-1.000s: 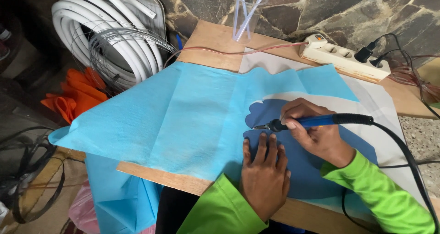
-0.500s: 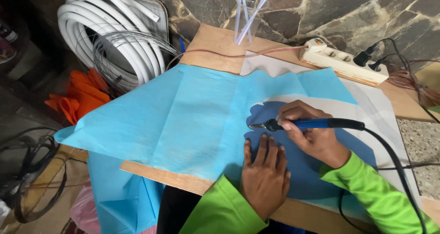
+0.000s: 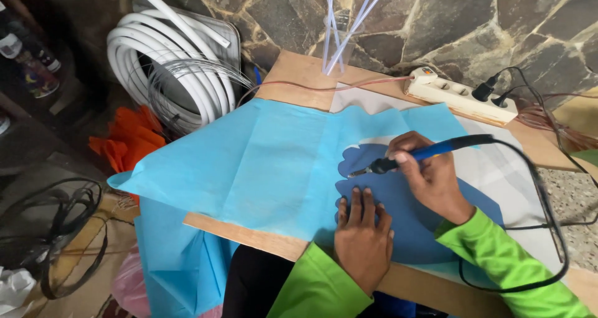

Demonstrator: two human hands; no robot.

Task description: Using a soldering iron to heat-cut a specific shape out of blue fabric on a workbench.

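— Now, the right hand (image 3: 430,175) is closed round a blue-handled, black-corded soldering iron (image 3: 414,157), tip on the dark blue shape (image 3: 398,231).
— Left hand (image 3: 362,234) is flat, fingers spread, pressing the light blue non-woven sheet (image 3: 261,168) near the plywood board's (image 3: 299,75) front edge. The iron has barely shifted.

Tool: blue-handled soldering iron (image 3: 430,151) with black cord, lying near level, metal tip toward the board's left edge, touching the darker blue shape.
Sheet: light blue fabric (image 3: 261,168), creased, spread flat, overhanging the wooden board's (image 3: 299,72) near-left corner.
Shape: darker blue cutout (image 3: 405,224), flat, toward the board's near edge.
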